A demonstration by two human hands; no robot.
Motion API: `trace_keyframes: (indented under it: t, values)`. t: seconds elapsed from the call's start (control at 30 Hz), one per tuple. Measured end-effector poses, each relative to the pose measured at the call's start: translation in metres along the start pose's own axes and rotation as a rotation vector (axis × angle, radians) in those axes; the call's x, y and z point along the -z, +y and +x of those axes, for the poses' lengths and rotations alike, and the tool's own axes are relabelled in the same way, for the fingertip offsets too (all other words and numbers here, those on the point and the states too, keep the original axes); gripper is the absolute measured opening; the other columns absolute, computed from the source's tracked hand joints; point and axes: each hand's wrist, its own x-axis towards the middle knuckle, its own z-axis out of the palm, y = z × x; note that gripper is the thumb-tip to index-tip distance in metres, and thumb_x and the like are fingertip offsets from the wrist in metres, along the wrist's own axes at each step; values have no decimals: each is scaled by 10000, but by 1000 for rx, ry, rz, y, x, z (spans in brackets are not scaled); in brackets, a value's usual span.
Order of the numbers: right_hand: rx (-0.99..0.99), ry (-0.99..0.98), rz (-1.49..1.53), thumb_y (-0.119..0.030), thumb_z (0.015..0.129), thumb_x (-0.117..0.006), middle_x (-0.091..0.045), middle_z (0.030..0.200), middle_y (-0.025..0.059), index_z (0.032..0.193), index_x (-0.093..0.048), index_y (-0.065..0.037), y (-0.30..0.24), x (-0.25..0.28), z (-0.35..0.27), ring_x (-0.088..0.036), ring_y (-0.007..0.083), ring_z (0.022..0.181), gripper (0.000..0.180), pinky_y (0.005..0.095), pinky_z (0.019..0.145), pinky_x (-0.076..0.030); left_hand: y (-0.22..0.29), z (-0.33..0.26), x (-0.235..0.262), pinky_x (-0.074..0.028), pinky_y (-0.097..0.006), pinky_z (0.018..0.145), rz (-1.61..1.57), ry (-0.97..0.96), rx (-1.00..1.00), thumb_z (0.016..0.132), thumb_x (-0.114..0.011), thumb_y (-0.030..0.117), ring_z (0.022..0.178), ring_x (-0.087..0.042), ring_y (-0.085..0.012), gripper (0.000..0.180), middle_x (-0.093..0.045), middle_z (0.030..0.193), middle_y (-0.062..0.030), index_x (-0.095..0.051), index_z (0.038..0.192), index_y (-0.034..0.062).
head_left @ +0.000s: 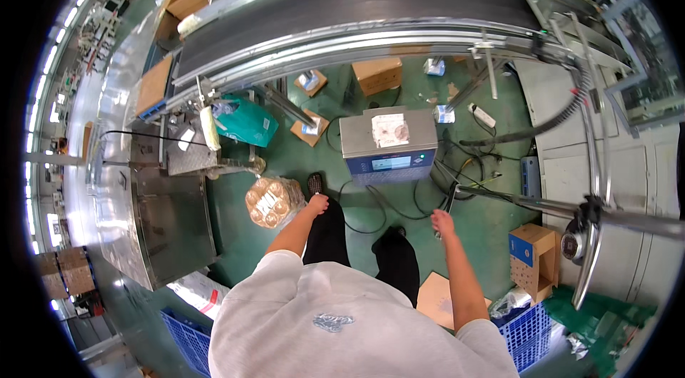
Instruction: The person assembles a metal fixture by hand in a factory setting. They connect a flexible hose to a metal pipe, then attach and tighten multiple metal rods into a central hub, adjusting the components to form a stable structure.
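My left hand is closed in front of my left leg; whether anything is in its fingers cannot be made out. Just left of that wrist is a clear-plastic-wrapped pack of round tan rolls. Its wrap reaches close to my forearm, and I cannot tell if they touch. My right hand is curled shut out to the right, with a small slim metallic thing showing under its fingers, too small to name. Between and beyond my hands stands a grey and blue machine box with a lit display.
A black conveyor belt spans the far side. At left is a steel cabinet; nearby lies a teal bag. Cables trail over the floor. At right are a metal bar, an open carton and a blue crate.
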Motion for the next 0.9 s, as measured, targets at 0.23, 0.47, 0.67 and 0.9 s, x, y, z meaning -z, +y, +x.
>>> trace_keyframes:
  t: [0.23, 0.47, 0.67, 0.9]
  values:
    - [344, 328, -259, -381, 875, -587, -541, 1206, 164, 1249, -462, 58, -85, -52, 129, -535, 258, 1053, 590, 344, 914, -412, -57, 193, -14, -477, -427, 763, 685, -3, -486, 821, -464, 119, 880, -595, -325, 207, -630, 940, -165, -636, 873, 18]
    - [331, 418, -272, -439, 907, -512, -526, 1144, 158, 1263, -416, 73, -146, -87, 239, -500, 225, 1000, 631, 323, 882, -392, -1, 260, -68, -400, -326, 597, -27, 69, -298, 843, -513, 178, 651, -495, -137, 140, -533, 666, -25, -557, 750, 83]
    - [335, 370, -318, -482, 918, -465, -411, 1309, 231, 1354, -262, 106, -147, -95, 233, -451, 289, 1161, 760, 340, 988, -337, 43, 295, -90, -436, -486, 777, -186, -25, -418, 928, -349, 236, 926, -550, -407, 350, -605, 962, -221, -572, 877, -29]
    - [374, 365, -410, -424, 944, -443, -443, 1298, 214, 1335, -285, 109, -163, -120, 222, -454, 269, 1156, 680, 322, 976, -338, 56, 296, -103, -448, -405, 694, -259, 136, -287, 957, -327, 270, 777, -602, -309, 423, -633, 799, -178, -591, 797, -19]
